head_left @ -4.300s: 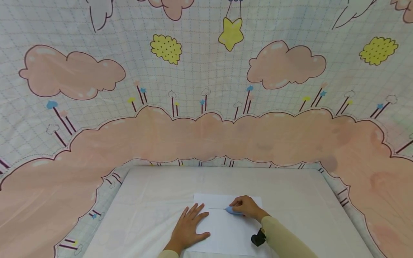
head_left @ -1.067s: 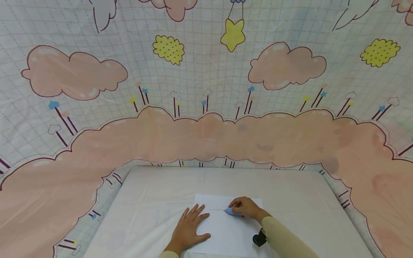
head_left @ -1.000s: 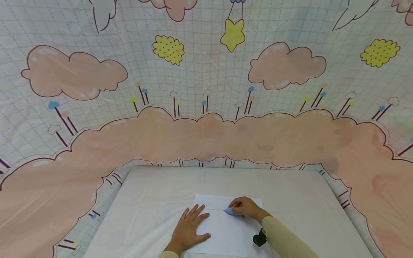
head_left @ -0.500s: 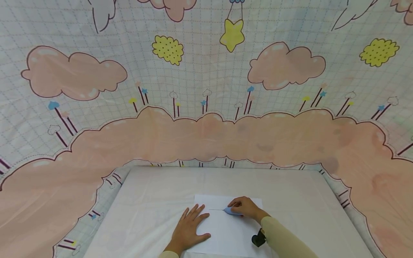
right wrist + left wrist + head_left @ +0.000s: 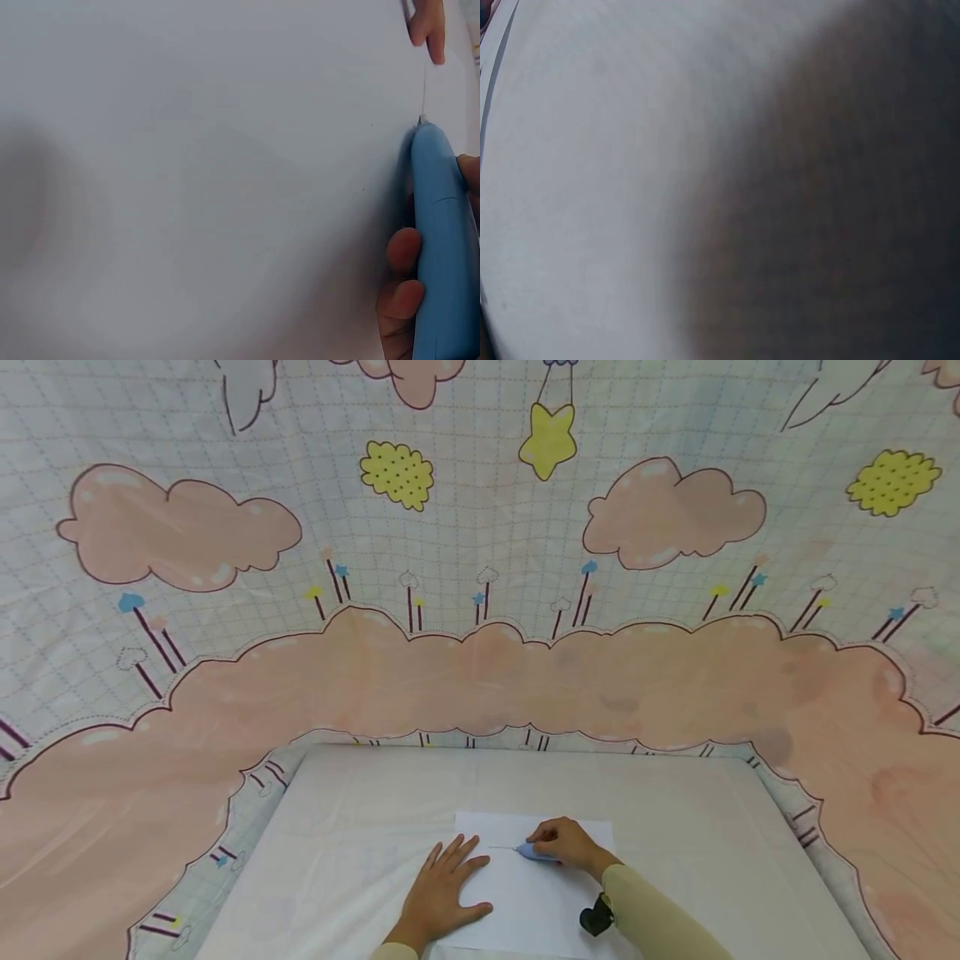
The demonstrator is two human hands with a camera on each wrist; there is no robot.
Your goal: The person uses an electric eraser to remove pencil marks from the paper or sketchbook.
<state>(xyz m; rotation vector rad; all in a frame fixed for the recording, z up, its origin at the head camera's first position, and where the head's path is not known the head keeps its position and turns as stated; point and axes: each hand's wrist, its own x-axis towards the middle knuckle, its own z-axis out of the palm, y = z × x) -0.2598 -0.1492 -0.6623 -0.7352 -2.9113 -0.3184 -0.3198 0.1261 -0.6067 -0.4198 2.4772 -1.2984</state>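
A white sheet of paper [image 5: 536,910] lies on the table, with a thin straight line [image 5: 501,847] across its upper part. My left hand [image 5: 442,893] rests flat on the sheet's left side with fingers spread. My right hand [image 5: 567,843] grips a blue pen-shaped tool [image 5: 537,852] whose small tip meets the line. The right wrist view shows the thick, rounded blue tool [image 5: 441,247] held between fingers and thumb, its kind unclear. There the line runs from its narrow greyish tip towards the left hand's fingers [image 5: 429,26]. The left wrist view is mostly blurred.
A white cloth covers the table [image 5: 360,810]. Behind and around it hangs a patterned fabric [image 5: 450,685] with clouds and stars. A black heart-shaped object [image 5: 597,916] sits at the right wrist, over the paper.
The right hand and the blue tool have shifted slightly left along the line, so a shorter stretch of it shows. My left hand holds its place on the paper.
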